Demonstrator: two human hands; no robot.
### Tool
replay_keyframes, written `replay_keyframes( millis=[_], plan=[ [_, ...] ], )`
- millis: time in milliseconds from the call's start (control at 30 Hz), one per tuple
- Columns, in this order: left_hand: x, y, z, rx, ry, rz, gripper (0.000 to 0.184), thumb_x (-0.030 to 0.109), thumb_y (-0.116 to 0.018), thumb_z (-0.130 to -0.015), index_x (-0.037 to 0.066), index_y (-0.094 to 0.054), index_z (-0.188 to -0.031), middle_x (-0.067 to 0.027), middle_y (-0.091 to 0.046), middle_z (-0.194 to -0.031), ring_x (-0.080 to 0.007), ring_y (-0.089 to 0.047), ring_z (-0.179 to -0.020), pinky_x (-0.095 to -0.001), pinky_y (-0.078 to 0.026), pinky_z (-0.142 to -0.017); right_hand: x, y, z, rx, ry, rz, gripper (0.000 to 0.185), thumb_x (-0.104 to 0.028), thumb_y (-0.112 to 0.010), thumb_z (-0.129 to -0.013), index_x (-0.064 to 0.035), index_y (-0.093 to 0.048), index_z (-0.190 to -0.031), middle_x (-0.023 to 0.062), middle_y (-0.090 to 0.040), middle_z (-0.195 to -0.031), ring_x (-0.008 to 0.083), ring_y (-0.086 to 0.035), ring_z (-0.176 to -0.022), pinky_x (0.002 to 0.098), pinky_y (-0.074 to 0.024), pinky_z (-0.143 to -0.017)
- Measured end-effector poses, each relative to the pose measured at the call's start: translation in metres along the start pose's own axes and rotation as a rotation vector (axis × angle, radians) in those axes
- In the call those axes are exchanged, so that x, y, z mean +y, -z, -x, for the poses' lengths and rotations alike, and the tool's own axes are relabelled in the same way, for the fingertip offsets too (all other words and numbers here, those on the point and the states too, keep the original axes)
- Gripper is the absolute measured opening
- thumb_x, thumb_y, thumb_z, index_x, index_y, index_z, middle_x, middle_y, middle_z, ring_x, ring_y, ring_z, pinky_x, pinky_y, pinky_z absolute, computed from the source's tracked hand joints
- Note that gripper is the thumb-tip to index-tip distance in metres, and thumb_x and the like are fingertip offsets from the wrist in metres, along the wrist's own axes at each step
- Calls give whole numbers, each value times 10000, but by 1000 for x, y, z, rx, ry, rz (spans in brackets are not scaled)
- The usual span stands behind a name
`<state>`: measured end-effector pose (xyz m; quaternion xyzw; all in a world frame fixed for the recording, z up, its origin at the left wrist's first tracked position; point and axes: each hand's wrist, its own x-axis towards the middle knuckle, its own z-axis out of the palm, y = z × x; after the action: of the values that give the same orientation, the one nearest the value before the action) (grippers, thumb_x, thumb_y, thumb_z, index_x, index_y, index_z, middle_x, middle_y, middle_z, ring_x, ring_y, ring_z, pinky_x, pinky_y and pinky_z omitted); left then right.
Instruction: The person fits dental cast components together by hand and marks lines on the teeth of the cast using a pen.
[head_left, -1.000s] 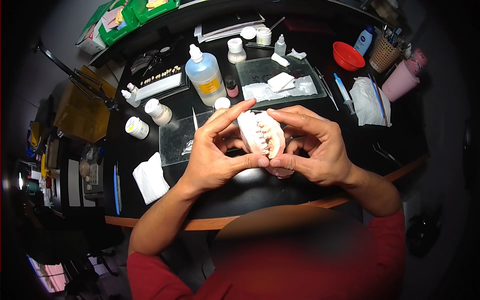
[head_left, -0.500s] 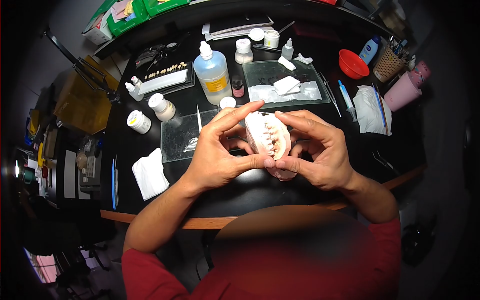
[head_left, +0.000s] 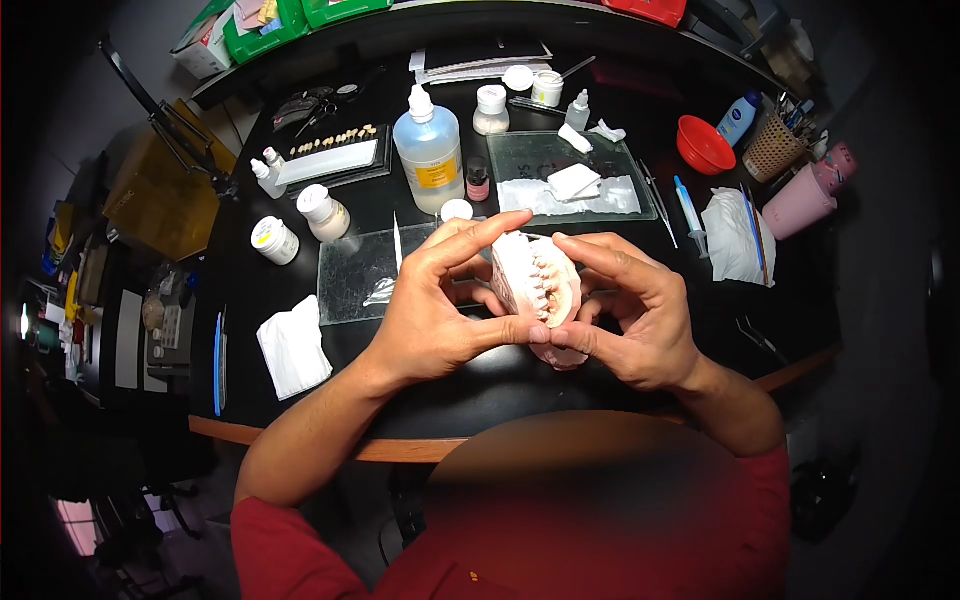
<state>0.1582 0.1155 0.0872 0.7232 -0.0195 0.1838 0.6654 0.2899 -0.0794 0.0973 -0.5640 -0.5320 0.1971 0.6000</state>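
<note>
In the head view a pale plaster dental cast (head_left: pixel 545 283) is held up over the bench between both hands, its row of teeth showing along the middle. My left hand (head_left: pixel 450 290) grips the cast's left side, index finger over the top and thumb at the lower edge. On the opposite side my right hand (head_left: pixel 640 315) has its index finger at the upper rim and its thumb below, close to the other thumb. A pinkish plaster piece (head_left: pixel 560 358) shows under the thumbs; whether it joins the cast cannot be told.
Behind the hands stand a large liquid bottle (head_left: pixel 428 150) and white jars (head_left: pixel 322 212). Glass slabs (head_left: pixel 350 268) lie left and back right. A tooth shade guide (head_left: pixel 335 150) is at back left. A red bowl (head_left: pixel 705 145), syringe (head_left: pixel 690 215) and tissue (head_left: pixel 735 235) are right.
The view has shifted slightly, so the bench items sit a little differently in frame. Both hands keep the same hold on the cast, which has barely moved.
</note>
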Motion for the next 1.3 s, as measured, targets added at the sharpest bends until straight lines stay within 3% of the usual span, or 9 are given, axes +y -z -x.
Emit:
replay_keyframes(
  millis=[533,1033,1133,1300],
  plan=[
    [-2,2,-1,-20,-103,-62,843,117,-956,-690,96,-583,-1446,-57,-523,-1230,-130,-615,-1067,-248,-591,-811,3,-1,2,27,119,78,646,66,-816,-783,6,-601,-1389,193,-600,-1317,146,-686,-1007,207,-589,-660],
    [-5,1,-1,5,-222,-82,836,112,-970,-662,80,-611,-1417,-66,-510,-1273,-129,-605,-1096,-252,-583,-786,5,1,0,42,205,207,646,27,-847,-732,2,-641,-1343,230,-655,-1300,237,-703,-1089,271,-610,-747],
    [-3,3,0,-36,-180,-97,917,15,-965,-623,37,-556,-1444,-99,-462,-1357,-181,-514,-1282,-366,-531,-1074,4,1,0,44,222,230,646,20,-852,-719,5,-649,-1332,236,-665,-1287,265,-700,-1116,296,-608,-798],
    [-4,3,-1,-38,-241,-117,909,18,-966,-627,28,-559,-1439,-103,-456,-1355,-173,-519,-1268,-351,-531,-1068,0,3,-3,28,278,307,639,19,-850,-716,15,-651,-1323,240,-668,-1285,289,-694,-1142,318,-602,-842]
  ],
)
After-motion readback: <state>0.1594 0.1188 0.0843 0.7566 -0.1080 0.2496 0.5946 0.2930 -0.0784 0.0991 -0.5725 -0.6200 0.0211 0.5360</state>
